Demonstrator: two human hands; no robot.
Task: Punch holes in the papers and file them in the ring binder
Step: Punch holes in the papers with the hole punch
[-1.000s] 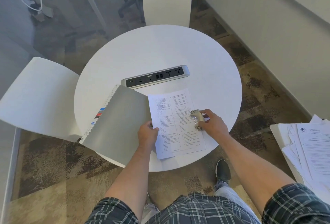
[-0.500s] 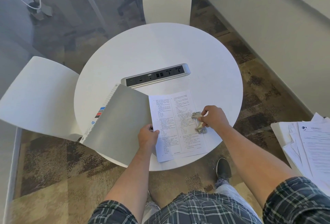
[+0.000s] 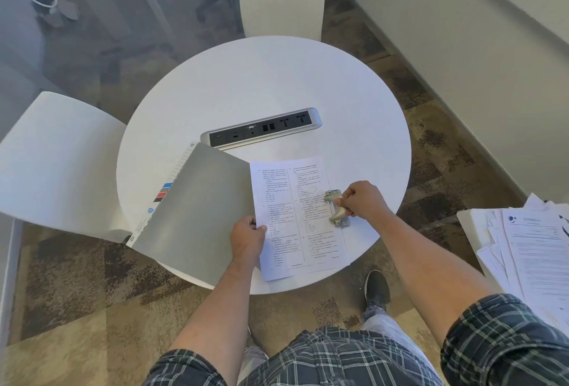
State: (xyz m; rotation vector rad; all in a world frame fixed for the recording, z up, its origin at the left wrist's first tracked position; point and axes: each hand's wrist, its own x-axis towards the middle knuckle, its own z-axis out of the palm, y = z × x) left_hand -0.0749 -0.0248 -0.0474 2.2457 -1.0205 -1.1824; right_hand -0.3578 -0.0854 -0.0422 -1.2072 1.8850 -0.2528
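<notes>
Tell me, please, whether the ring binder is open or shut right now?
Open: the ring binder's grey cover slants up off the table, and the printed sheet lies flat beside it. Its rings cannot be seen.

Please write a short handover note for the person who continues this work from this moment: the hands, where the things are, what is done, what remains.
Left hand pinches the near left edge of the printed paper, which lies flat on the round table.
Right hand grips the hole punch, which sits over the paper's right edge.
Ring binder lies closed to the left, its corner under the paper's edge.
More papers wait in a stack at the right.
Done: paper placed in the punch. Whether it is punched, I cannot tell.
Left: punch, file, repeat for the stack.
</notes>
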